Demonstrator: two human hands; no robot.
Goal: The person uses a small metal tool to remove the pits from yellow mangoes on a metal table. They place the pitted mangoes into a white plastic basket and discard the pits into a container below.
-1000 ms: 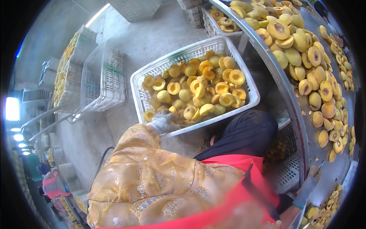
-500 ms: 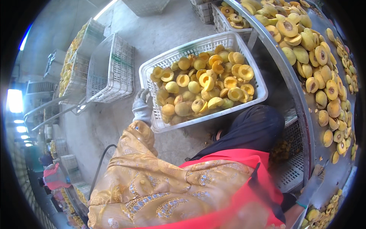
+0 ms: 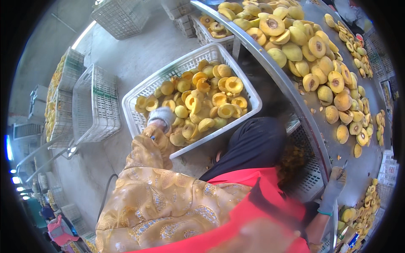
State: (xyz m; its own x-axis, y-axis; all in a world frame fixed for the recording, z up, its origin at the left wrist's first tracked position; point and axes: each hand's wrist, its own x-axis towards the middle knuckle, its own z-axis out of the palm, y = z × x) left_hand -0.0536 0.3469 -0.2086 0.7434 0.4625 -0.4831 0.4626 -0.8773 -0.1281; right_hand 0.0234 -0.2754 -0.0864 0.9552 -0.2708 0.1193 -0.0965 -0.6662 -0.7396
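A white plastic crate (image 3: 256,99) in front of me is heaped with pitted yellow peach halves (image 3: 193,103). My left hand (image 3: 162,115), in a light grey glove, reaches over the crate's near left side and touches the fruit there. Its fingers are hidden or blurred against the halves. At the metal table's edge on the right, my gloved right hand (image 3: 334,184) is closed around a thin metal tool (image 3: 345,164), whose kind I cannot make out. Beyond that hand, peach halves with their pits (image 3: 327,80) lie piled on the metal table (image 3: 291,90).
On the left stand white crates (image 3: 99,101), some full of fruit, beside a metal-framed cart (image 3: 46,158). Another crate (image 3: 120,19) sits on the floor at the back. Under the table is a further crate (image 3: 310,181). Another person (image 3: 61,232) shows at the far lower left.
My left hand has gone from outside the crate's left rim to over the fruit inside. The view has shifted right, and my right hand now shows more clearly with the metal tool.
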